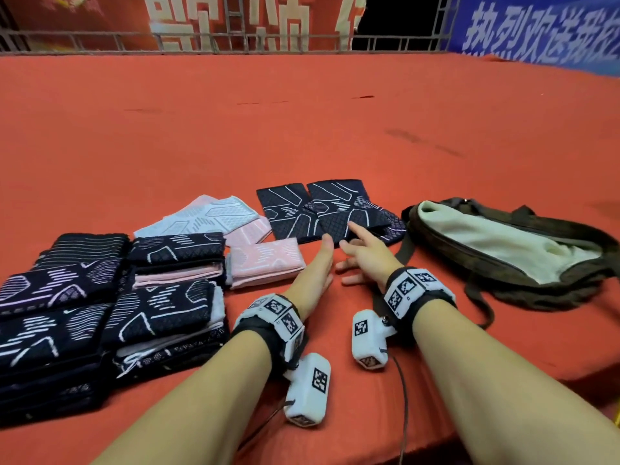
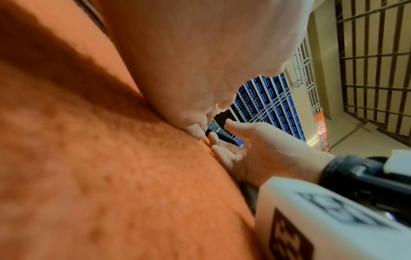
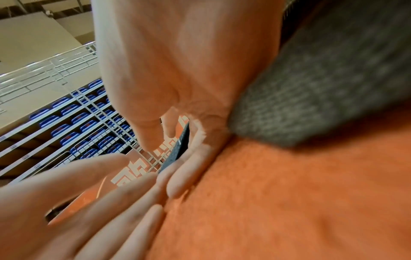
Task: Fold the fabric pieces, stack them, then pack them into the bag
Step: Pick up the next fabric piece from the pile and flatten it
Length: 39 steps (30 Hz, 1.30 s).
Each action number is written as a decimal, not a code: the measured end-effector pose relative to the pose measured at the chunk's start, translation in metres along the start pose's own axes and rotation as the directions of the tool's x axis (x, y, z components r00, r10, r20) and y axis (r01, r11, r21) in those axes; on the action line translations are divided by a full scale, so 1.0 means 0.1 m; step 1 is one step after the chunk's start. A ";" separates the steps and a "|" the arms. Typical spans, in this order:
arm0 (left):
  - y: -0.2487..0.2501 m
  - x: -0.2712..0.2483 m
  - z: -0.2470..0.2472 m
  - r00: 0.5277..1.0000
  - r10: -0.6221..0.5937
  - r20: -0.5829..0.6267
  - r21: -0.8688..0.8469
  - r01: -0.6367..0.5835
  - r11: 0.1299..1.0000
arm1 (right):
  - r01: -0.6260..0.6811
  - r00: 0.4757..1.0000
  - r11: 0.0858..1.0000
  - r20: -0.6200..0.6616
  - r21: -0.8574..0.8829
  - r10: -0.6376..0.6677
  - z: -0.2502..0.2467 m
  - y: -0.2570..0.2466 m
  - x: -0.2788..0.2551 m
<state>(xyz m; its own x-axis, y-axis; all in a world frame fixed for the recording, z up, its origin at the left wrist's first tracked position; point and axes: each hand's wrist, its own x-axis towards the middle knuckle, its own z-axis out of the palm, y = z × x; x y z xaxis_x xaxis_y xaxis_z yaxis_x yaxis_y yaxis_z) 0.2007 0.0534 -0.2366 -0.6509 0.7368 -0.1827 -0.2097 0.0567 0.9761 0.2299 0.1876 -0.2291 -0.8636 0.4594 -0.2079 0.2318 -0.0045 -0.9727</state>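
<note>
- The left hand [image 1: 317, 266] lies on its edge on the orange cloth table [image 1: 302, 122]. Its fingers are straight and flat together, and it holds nothing.
- The right hand [image 1: 364, 255] is just beside it, with the fingers spread wide and loose. One finger points away from the person at the dark fabric. It holds nothing too.
- Two dark fabric pieces [image 1: 322, 209] with white lines lie flat just past the fingertips. They sit side by side and touch in the middle. Their long sides run away from the person, leaning a little to the left.
- A pink folded piece [image 1: 266, 263] lies left of the left hand. Its long side runs left to right.
- More pale pieces [image 1: 208, 216] lie behind it, flat and turned on a slant.
- Stacks of folded dark pieces [image 1: 100, 297] sit far left, close together, with pink and white ones in between.
- The brown bag [image 1: 510, 250] lies on its side to the right, open, showing a pale green lining. Its long side runs left to right, and its strap [image 1: 476, 297] trails toward the person.
</note>
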 end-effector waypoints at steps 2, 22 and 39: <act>-0.01 -0.01 0.03 0.999 0.005 -0.031 -0.013 -0.005 1.000 | -0.009 1.000 1.000 0.010 0.021 0.009 -0.01 -0.02 0.03; 0.13 -0.14 -0.02 0.888 0.168 -0.428 0.062 -0.157 0.986 | -0.185 0.977 0.974 -0.082 0.130 0.196 -0.71 -0.09 -0.70; 0.18 -0.56 -0.62 0.934 -0.101 -0.344 0.029 0.118 0.993 | -0.060 0.998 0.958 0.027 0.279 0.055 0.26 -0.06 -0.70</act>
<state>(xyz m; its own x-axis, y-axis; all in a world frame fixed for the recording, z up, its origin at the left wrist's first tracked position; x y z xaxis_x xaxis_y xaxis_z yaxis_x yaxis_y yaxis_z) 0.1887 -0.0286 -0.2161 -0.8373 0.4507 -0.3095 -0.2636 0.1631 0.9507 0.2777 0.1327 -0.2112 -0.8613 0.4343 -0.2637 0.1495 -0.2795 -0.9484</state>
